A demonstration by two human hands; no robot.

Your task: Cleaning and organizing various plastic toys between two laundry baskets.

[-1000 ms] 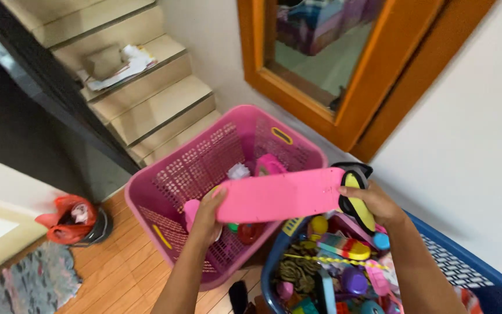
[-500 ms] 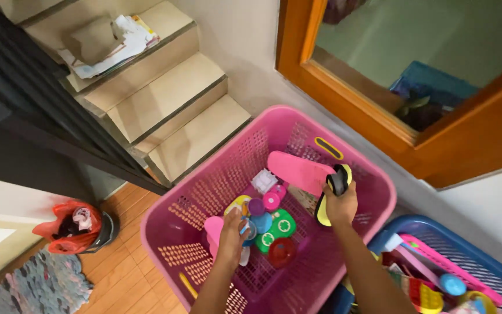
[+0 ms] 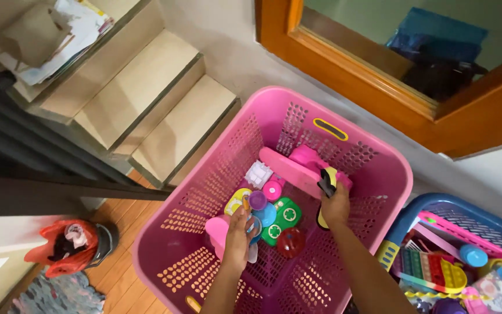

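Observation:
A pink plastic basket (image 3: 373, 157) stands on the floor below me, with several small toys on its bottom. My right hand (image 3: 335, 206) reaches into it and is shut on a black and yellow toy piece (image 3: 325, 185) fixed to the end of a flat pink toy board (image 3: 289, 170), which leans against the basket's far side. My left hand (image 3: 238, 235) is low inside the basket, fingers around a pale blue and white toy (image 3: 252, 232), next to a pink scoop-shaped toy (image 3: 216, 229). A green toy (image 3: 281, 218) and a red round toy (image 3: 290, 241) lie between my hands.
A blue basket (image 3: 437, 203) full of colourful toys stands at the right. Cream steps (image 3: 164, 116) with papers rise at the left. An orange wooden frame (image 3: 379, 75) runs along the wall behind. A red bag (image 3: 59, 247) and a rug (image 3: 59, 296) lie on the wooden floor.
Both hands carried the pink board from above the baskets down into the pink basket. It now leans on the far wall, and my left hand has moved to the small toys.

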